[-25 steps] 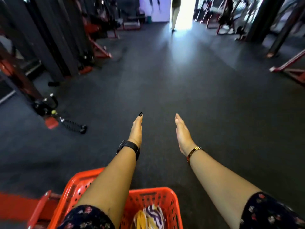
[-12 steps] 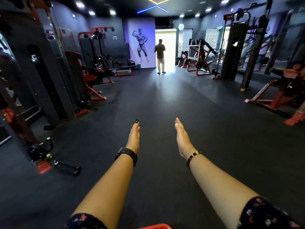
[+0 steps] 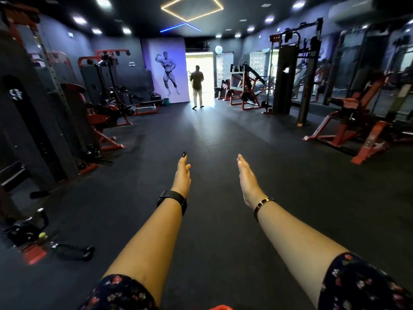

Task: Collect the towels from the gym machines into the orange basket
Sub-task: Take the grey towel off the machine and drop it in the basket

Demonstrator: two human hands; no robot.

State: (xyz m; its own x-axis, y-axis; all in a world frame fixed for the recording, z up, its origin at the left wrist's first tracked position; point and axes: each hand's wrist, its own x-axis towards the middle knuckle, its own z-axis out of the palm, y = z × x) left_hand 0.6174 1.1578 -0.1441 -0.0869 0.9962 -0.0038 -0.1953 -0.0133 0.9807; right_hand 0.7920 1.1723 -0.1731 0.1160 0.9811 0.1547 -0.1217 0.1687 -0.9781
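**Head view down a gym aisle.** Both forearms reach forward over the dark rubber floor point(image 3: 212, 135). The left hand point(image 3: 183, 173), above a black watch point(image 3: 173, 199), and the right hand point(image 3: 247, 177), above a gold bracelet point(image 3: 262, 203), are held edge-up with palms facing each other. Each grip is apart, fingers straight, holding nothing.

The orange basket point(image 3: 220, 307) shows only as a sliver of rim at 6 o'clock, below and between the arms. Its contents are out of view, so the number of towels collected cannot be told.

Cable machines point(image 3: 105, 90) line the 9 to 10 o'clock side, with a loose cable handle point(image 3: 69, 251) on the floor at 8 o'clock. At 2 o'clock a red machine point(image 3: 348, 130) carries a striped cloth point(image 3: 348, 102) on its seat, possibly a towel but too blurred to confirm. A person point(image 3: 197, 86) stands in the bright doorway at 12 o'clock.

Judged stage: between pickups, scanning for the next towel; collection appears unfinished.
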